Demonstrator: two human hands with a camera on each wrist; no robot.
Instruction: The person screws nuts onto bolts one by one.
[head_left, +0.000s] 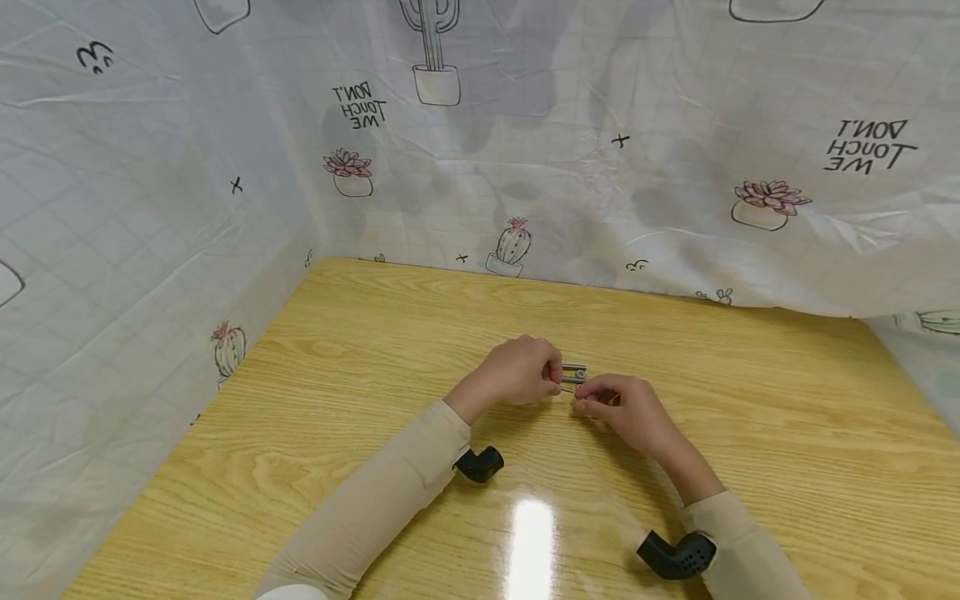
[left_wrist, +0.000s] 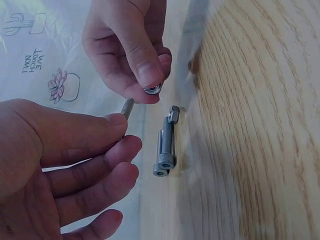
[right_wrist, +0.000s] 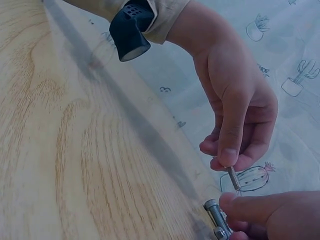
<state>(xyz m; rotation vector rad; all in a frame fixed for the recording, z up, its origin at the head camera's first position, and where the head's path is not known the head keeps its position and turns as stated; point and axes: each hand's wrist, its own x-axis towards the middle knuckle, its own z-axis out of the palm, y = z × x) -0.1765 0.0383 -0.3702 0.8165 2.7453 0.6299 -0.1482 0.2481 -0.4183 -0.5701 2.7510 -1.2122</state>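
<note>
My left hand (head_left: 522, 372) pinches a bolt (left_wrist: 128, 108) between thumb and index finger, its threaded end pointing out toward the other hand. The bolt's head is hidden by the fingers. Facing it, my right hand (head_left: 628, 408) pinches a small metal nut (left_wrist: 153, 90) with thumb and fingertips. In the left wrist view a short gap shows between the bolt's tip and the nut. Just beyond the hands, socket-head bolts (left_wrist: 167, 145) lie side by side on the table, with another nut (left_wrist: 173, 114) at their threaded ends.
The wood-grain table (head_left: 375, 333) spreads around the hands. A white sheet (head_left: 570, 167) printed with cacti hangs along its back and left sides. A black camera mount sits on the left sleeve (head_left: 397, 475) and another on the right sleeve (head_left: 750, 546).
</note>
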